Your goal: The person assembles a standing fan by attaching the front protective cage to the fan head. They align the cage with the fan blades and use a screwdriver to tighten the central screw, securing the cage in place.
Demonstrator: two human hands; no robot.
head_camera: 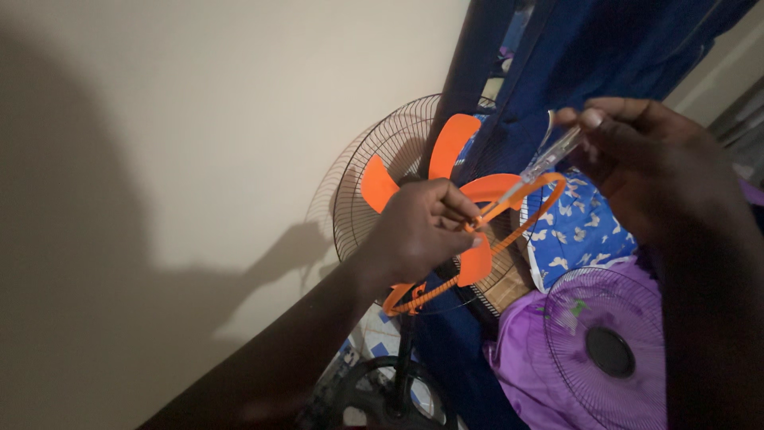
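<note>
A standing fan with orange blades (448, 145) and a wire rear grille (374, 159) stands against the wall. My left hand (418, 231) grips a thin orange plastic ring (521, 227), the fan's guard rim, in front of the blades. My right hand (645, 163) pinches a slim screwdriver with a clear handle (549, 155), its tip pointing down-left toward the ring close to my left fingers.
A beige wall (199, 119) fills the left. Dark blue cloth (573, 56) hangs behind the fan. The detached front grille (609, 350) lies on purple fabric at lower right, beside a blue butterfly-print cloth (577, 231). The fan's round base (390, 398) sits below.
</note>
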